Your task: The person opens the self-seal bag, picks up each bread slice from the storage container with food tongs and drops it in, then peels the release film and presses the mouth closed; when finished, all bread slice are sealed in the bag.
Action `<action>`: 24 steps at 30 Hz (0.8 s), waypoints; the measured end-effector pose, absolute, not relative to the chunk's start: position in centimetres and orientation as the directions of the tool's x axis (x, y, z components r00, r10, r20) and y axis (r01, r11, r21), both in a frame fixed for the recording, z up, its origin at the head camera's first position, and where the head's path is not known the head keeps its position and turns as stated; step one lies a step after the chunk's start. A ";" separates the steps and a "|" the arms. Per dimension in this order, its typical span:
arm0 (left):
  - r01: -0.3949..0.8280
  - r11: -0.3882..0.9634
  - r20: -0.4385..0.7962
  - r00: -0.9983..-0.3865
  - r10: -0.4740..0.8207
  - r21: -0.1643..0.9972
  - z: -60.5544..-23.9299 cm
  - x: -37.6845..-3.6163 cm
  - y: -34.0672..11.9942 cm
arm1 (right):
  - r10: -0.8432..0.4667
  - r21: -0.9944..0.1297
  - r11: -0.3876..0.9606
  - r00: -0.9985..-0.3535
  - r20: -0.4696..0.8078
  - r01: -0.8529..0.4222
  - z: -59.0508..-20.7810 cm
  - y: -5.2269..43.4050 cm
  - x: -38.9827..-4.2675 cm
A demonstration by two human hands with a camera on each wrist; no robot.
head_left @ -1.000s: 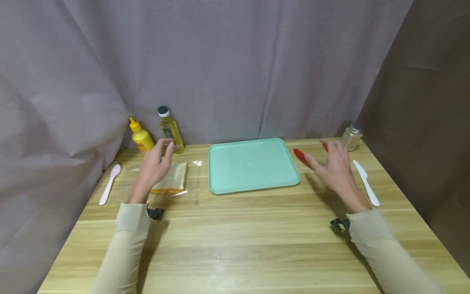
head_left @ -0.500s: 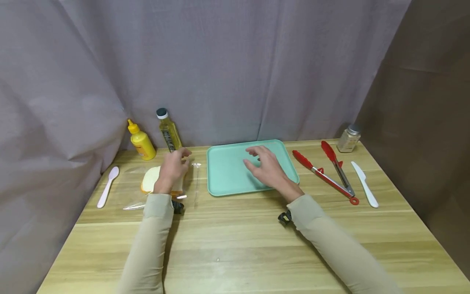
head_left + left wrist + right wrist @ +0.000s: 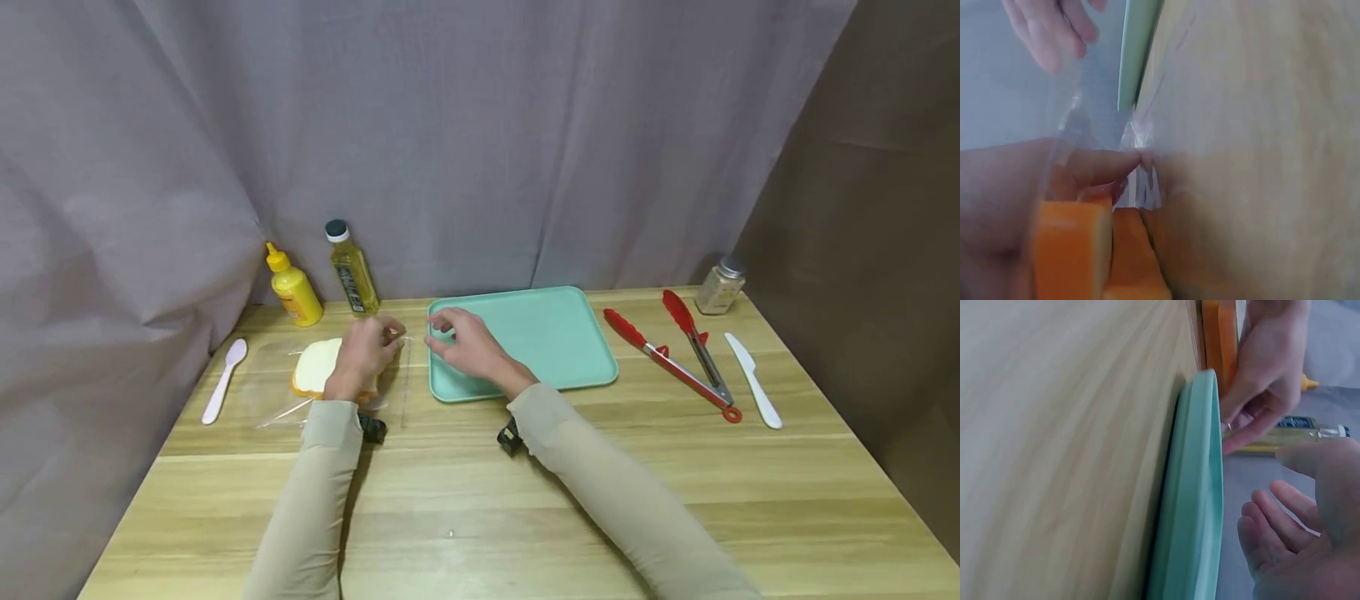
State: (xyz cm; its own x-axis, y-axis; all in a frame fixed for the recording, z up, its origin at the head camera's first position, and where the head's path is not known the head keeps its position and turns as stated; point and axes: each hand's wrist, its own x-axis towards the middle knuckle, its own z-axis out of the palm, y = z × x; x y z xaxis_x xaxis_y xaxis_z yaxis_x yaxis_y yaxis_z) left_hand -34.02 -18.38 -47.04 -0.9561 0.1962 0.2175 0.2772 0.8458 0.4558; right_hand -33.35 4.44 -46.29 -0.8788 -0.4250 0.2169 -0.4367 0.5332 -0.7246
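Bread slices [image 3: 315, 367] with pale faces and orange crusts lie inside a clear plastic bag [image 3: 270, 392] at the left of the table. My left hand [image 3: 365, 350] reaches over the bread, its thumb and fingers pinching the bag near its right end. In the left wrist view, the orange crusts [image 3: 1069, 250] fill the lower part, below the pinching fingers. My right hand [image 3: 472, 346] hovers over the left side of the green tray [image 3: 540, 333], fingers apart and loosely bent. Nothing is in it, as the right wrist view confirms.
Behind the bread stand a yellow squeeze bottle [image 3: 295, 287] and an oil bottle [image 3: 354, 271]. A spoon [image 3: 223, 383] lies far left. Red tongs [image 3: 675, 367], a white knife [image 3: 753, 379] and a spice jar [image 3: 720, 286] are on the right. A grey curtain [image 3: 480, 150] hangs behind.
My right hand has swung left from the tongs across to the tray's left side. My left hand has shifted right over the bread and now pinches the bag's end.
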 end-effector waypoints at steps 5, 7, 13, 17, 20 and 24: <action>0.268 0.817 0.183 -0.962 0.201 0.511 -46.9 -33.9 -18.8 | -0.433 -0.732 0.540 -0.883 0.181 -0.415 -46.7 2.3 -34.0; 0.265 0.804 0.170 -0.964 0.205 0.533 -46.7 -33.9 -19.0 | -0.435 -0.722 0.553 -0.883 0.176 -0.417 -46.9 1.7 -34.2; 0.259 0.775 0.136 -0.966 0.222 0.576 -45.7 -34.0 -19.3 | -0.426 -0.694 0.590 -0.889 0.167 -0.413 -47.3 0.5 -34.8; 0.256 0.752 0.124 -0.965 0.229 0.607 -45.3 -33.8 -19.2 | -0.401 -0.698 0.610 -0.906 0.138 -0.376 -47.5 0.0 -35.1; 0.255 0.731 0.126 -0.966 0.227 0.634 -45.2 -33.9 -19.2 | -0.369 -0.705 0.622 -0.921 0.121 -0.341 -47.5 -0.1 -35.2; 0.255 0.721 0.137 -0.966 0.219 0.644 -45.3 -34.0 -19.2 | -0.341 -0.728 0.614 -0.935 0.102 -0.304 -47.7 -0.1 -35.3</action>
State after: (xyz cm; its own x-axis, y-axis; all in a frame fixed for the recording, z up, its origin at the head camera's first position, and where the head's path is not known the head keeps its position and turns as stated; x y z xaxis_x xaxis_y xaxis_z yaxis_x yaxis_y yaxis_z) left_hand -33.96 -19.22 -45.28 -0.9659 0.2193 0.1375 0.2553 0.7210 0.6441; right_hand -35.31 -0.07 -47.65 -0.9347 -0.3405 0.1023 -0.3036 0.6145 -0.7282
